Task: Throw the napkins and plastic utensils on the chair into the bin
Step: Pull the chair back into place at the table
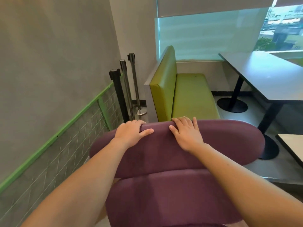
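A purple padded chair (221,141) fills the lower middle of the view, its curved backrest towards the far side. My left hand (131,131) grips the top edge of the backrest, fingers curled over it and thumb on the near face. My right hand (186,133) lies on the same edge a little to the right, fingers over the top. The purple seat (164,199) below my arms shows no napkins or plastic utensils. No bin is in view.
A green bench seat (191,95) stands just beyond the chair. Three queue-barrier posts (124,89) stand by the grey wall at the left. A white table (268,76) on black pedestal legs is at the right, another table corner (291,146) nearer.
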`<control>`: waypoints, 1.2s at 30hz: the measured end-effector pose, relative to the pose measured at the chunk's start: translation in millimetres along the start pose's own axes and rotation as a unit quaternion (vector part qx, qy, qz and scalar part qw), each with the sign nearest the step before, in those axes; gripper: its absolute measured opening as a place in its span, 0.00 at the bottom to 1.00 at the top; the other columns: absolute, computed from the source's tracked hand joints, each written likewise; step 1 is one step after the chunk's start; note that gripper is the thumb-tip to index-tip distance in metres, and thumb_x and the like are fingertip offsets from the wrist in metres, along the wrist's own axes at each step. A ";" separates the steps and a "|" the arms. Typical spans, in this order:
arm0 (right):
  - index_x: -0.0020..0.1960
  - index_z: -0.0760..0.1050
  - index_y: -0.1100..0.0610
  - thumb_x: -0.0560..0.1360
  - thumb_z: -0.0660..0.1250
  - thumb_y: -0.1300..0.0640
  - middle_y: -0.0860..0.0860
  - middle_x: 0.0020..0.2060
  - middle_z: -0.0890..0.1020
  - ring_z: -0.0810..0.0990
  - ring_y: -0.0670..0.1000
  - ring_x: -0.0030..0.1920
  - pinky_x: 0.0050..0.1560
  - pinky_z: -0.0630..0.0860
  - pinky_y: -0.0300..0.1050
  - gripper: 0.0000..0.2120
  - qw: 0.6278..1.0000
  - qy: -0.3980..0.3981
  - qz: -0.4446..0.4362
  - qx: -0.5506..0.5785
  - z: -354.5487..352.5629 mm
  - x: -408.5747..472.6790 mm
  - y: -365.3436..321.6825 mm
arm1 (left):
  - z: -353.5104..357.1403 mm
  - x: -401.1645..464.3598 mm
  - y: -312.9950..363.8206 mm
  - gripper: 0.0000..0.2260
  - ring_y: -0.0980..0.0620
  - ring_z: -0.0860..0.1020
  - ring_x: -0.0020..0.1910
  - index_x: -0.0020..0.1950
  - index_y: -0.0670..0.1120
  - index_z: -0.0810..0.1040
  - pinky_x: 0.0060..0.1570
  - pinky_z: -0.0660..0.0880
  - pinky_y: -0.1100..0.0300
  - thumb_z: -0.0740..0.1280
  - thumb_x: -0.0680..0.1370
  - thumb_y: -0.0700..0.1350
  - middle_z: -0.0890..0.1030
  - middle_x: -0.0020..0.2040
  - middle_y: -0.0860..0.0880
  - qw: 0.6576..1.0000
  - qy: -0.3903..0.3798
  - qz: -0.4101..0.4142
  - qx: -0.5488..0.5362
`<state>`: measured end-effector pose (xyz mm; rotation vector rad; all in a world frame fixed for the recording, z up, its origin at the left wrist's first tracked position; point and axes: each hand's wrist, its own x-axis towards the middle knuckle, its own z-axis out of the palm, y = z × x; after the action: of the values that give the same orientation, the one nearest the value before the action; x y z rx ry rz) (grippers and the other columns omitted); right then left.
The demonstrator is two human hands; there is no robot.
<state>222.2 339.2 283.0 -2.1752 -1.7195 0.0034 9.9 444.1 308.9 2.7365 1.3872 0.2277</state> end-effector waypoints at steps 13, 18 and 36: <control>0.76 0.58 0.46 0.81 0.47 0.38 0.50 0.78 0.53 0.40 0.53 0.78 0.76 0.38 0.57 0.26 0.975 0.028 0.220 0.006 35.8 4.8 -82.4 | -3.8 4.9 -46.2 0.31 0.46 0.81 0.48 0.53 0.51 0.77 0.39 0.68 0.55 0.49 0.75 0.73 0.82 0.49 0.49 0.993 0.009 0.117 0.007; 0.77 0.58 0.44 0.83 0.48 0.42 0.49 0.79 0.50 0.38 0.53 0.78 0.76 0.43 0.57 0.23 0.970 0.017 0.240 0.044 39.0 2.2 -110.1 | -2.5 -11.0 -63.3 0.32 0.46 0.81 0.47 0.53 0.49 0.77 0.38 0.69 0.55 0.48 0.75 0.73 0.82 0.47 0.49 0.993 0.031 0.117 0.005; 0.78 0.46 0.38 0.84 0.47 0.45 0.48 0.79 0.38 0.35 0.52 0.78 0.75 0.41 0.61 0.24 0.981 -0.031 0.180 0.067 74.4 -53.8 -274.2 | -34.5 -164.8 -166.8 0.31 0.43 0.81 0.50 0.57 0.46 0.77 0.39 0.67 0.55 0.50 0.77 0.70 0.83 0.51 0.45 0.998 0.050 -0.029 -0.014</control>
<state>-66.2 361.4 279.6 -2.3710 -1.2900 0.2737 -224.5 409.6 305.4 2.6925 1.4725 0.3811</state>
